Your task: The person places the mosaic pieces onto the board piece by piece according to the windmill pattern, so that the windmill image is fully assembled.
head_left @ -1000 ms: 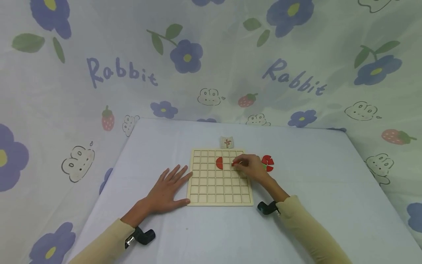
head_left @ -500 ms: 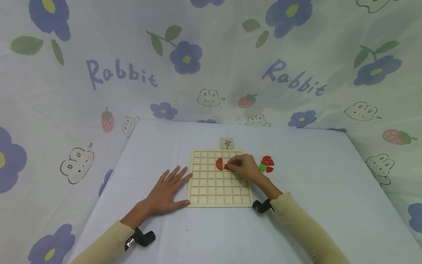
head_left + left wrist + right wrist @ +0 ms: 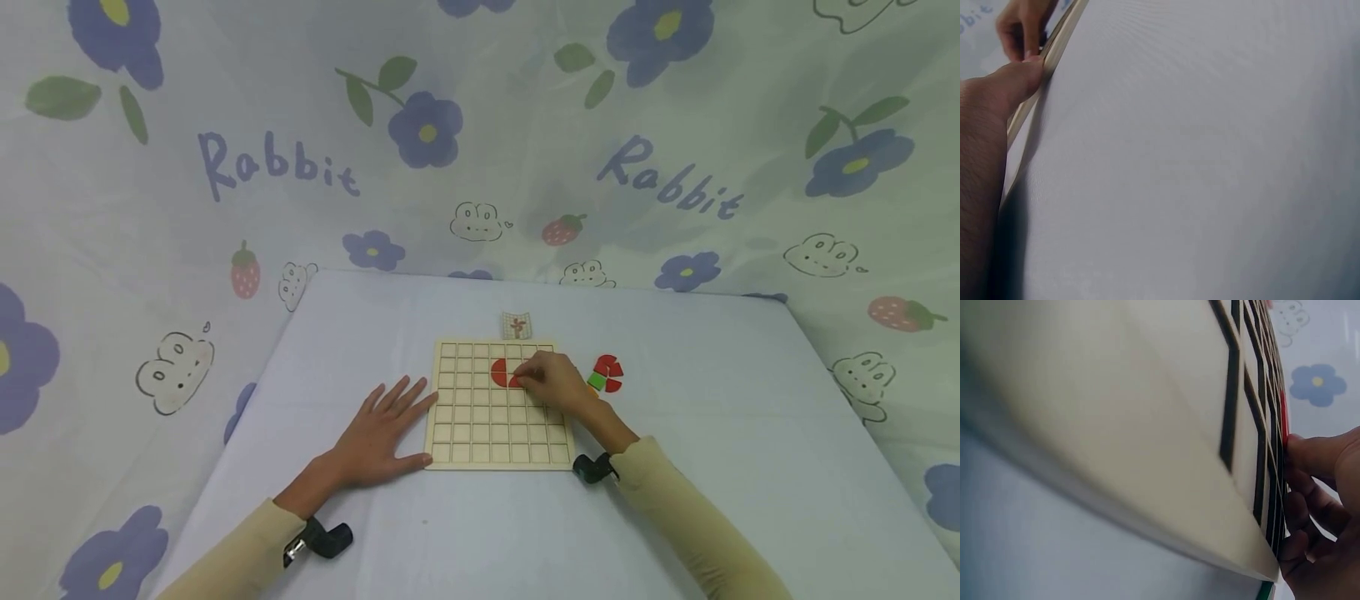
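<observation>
A wooden grid board [image 3: 480,433] lies flat on the table. My left hand [image 3: 375,437] rests at its left side, fingers spread, with fingertips and thumb right at the edge. In the left wrist view, the thumb [image 3: 1025,75] lies against that edge. My right hand [image 3: 558,383] is over the upper part of the board, pinching a red quarter-circle piece [image 3: 513,382], partly hidden by the fingertips. Two red quarter-circle pieces [image 3: 498,379] sit side by side in cells just left of it. The right wrist view shows the thumb [image 3: 1310,453] at a red piece [image 3: 1284,415] on the grid.
Right of the board lie several loose red pieces [image 3: 606,363], a green square [image 3: 597,381] and an orange piece [image 3: 593,392] partly behind the right wrist. A small card with a red pattern on a grid [image 3: 517,325] lies beyond the board's far edge. A printed cloth hangs behind.
My right hand has moved left across the board, bringing the red quarter-circle piece next to the two others. The green square has come into sight. My left hand has stayed put.
</observation>
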`<state>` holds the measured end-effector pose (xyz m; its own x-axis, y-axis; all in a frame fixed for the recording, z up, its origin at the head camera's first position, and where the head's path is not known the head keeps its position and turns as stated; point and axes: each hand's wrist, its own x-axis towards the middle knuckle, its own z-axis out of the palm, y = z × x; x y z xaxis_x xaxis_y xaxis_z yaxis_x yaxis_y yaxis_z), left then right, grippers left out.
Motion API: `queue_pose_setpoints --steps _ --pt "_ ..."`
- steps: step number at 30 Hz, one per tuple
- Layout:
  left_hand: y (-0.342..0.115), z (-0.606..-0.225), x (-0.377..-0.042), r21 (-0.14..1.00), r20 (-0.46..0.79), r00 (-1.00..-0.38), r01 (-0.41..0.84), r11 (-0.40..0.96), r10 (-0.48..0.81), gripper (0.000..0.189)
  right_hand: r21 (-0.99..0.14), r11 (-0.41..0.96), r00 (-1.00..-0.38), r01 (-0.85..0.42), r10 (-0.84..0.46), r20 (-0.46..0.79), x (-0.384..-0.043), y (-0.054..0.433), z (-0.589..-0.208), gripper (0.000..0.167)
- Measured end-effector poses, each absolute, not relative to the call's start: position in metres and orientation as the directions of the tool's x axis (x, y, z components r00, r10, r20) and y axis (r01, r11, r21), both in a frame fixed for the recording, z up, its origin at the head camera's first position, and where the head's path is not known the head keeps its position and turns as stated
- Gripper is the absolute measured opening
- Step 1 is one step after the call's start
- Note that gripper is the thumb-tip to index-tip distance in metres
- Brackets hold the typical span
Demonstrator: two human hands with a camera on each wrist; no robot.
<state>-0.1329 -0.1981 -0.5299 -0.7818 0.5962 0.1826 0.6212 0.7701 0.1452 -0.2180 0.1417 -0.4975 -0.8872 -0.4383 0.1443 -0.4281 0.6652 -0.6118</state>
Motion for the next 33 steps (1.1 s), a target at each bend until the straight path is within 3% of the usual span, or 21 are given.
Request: queue_pose_setpoints --steps 18,33 --pt "-0.197 -0.528 -0.131 0.161 0.175 -0.787 0.616 0.771 0.592 0.091 -0.668 0.596 -0.881 -0.445 -0.425 0.208 -0.211 0.160 -0.494 0.016" --pt "-0.198 -0.526 -0.130 0.144 0.167 -0.787 0.616 0.775 0.594 0.090 -0.664 0.692 -0.956 -0.283 -0.261 0.136 -0.207 0.213 -0.491 0.015"
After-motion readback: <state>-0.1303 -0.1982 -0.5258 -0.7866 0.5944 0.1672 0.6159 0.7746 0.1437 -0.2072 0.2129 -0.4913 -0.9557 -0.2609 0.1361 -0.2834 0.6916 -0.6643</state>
